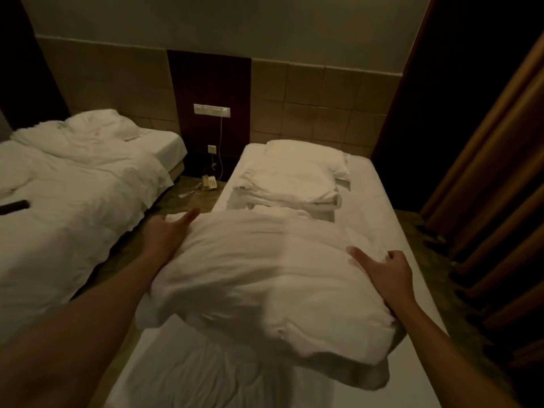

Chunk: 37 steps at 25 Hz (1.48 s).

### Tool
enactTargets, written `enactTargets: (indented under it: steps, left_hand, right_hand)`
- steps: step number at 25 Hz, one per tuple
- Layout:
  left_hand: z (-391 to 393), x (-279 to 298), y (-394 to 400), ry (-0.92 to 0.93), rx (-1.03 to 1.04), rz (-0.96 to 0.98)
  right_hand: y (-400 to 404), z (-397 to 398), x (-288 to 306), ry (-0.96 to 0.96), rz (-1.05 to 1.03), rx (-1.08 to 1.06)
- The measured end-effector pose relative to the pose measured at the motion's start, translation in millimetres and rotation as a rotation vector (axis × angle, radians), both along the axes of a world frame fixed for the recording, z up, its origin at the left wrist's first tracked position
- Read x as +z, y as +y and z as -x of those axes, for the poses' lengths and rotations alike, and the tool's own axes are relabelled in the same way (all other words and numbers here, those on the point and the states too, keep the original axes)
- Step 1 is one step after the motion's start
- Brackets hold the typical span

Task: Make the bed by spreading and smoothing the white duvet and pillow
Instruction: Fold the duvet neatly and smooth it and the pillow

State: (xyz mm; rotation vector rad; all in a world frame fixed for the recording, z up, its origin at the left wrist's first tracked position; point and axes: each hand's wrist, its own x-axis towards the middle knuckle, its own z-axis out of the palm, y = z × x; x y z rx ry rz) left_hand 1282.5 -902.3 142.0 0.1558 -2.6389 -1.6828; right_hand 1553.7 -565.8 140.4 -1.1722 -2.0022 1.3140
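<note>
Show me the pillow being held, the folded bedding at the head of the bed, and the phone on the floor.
pillow (265,278), head view, middle of its top face
folded bedding (291,175), head view, top layer
phone (209,182), head view, its body

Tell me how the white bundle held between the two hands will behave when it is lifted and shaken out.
The white bundle looks floppy: it sags and creases between the left hand and the right hand. It is probably light for its bulk, being puffy. Its loose lower edge will likely droop onto the bed.
</note>
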Motion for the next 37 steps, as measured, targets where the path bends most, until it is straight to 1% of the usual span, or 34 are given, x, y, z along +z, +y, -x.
enactTargets:
  steps: [4,8,10,12,15,18,20,22,24,25,26,27,28,30,31,32,33,35,36,37]
  left_hand:
    - [60.4,11.1,30.3,-0.036,-0.067,0.061]
    - [109.9,-15.4,59.2,-0.153,-0.110,0.140]
    - [122.4,-30.7,74.5,-0.204,-0.123,0.171]
    - [137.4,-45.8,95.3,-0.261,-0.148,0.194]
    - [153.7,-71.1,116.3,-0.351,-0.212,0.231]
    - [178.0,-90.3,128.1,-0.474,-0.192,0.276]
    - [202.1,-86.5,147.6,-0.503,-0.168,0.246]
    - [228.2,-79.0,175.2,-0.481,-0.147,0.210]
    - [252.7,-62.8,205.3,-0.453,-0.187,0.243]
    - [273.0,-59.6,214.8,-0.414,-0.214,0.157]
    - [293.2,-63.0,220.9,-0.438,-0.195,0.029]
    - [318.5,-78.1,223.6,-0.503,-0.154,-0.085]
    - [355.5,-107.9,217.0,-0.585,-0.121,-0.151]
    - [428.1,-174.4,201.8,-0.729,-0.212,-0.395]
    - [433.2,-167.2,210.9,-0.748,-0.229,-0.436]
    - [423.9,-144.4,230.3,-0.727,-0.203,-0.422]
    - [407.1,-123.2,252.8,-0.601,-0.162,-0.407]
    - [387.2,-114.8,281.7,-0.240,-0.100,-0.306]
    - [381.0,-116.0,291.3,-0.094,-0.081,-0.262]
    - [381.6,-120.5,297.7,-0.008,-0.095,-0.212]
  right_hand:
    - [37.3,61.8,5.8,-0.020,-0.024,-0.040]
    - [66.9,97.2,-19.3,-0.090,0.038,-0.050]
    - [77.1,104.6,-38.1,-0.150,0.097,-0.077]
    - [94.4,115.2,-57.4,-0.166,0.179,-0.080]
    - [137.4,140.4,-87.3,-0.278,0.298,-0.048]
    - [176.0,178.0,-103.1,-0.387,0.383,0.035]
    - [195.9,212.7,-99.3,-0.384,0.401,0.082]
    - [215.4,251.8,-92.3,-0.338,0.389,0.134]
    - [238.6,293.0,-90.2,-0.292,0.385,0.131]
    - [250.2,313.2,-90.5,-0.249,0.406,0.112]
    - [261.4,330.4,-90.6,-0.195,0.418,0.088]
    - [271.4,344.6,-90.2,-0.140,0.437,0.059]
    - [282.2,358.1,-91.3,-0.085,0.453,0.057]
    - [298.8,373.5,-93.7,0.003,0.553,0.087]
    - [304.6,380.3,-96.3,0.026,0.609,0.084]
    - [310.2,388.1,-102.4,0.043,0.638,0.096]
    - [313.1,395.8,-109.8,0.065,0.626,0.112]
    - [310.6,409.6,-117.6,0.100,0.495,0.192]
    - [307.6,419.0,-120.8,0.099,0.420,0.231]
    - [305.9,428.9,-124.8,0.080,0.369,0.261]
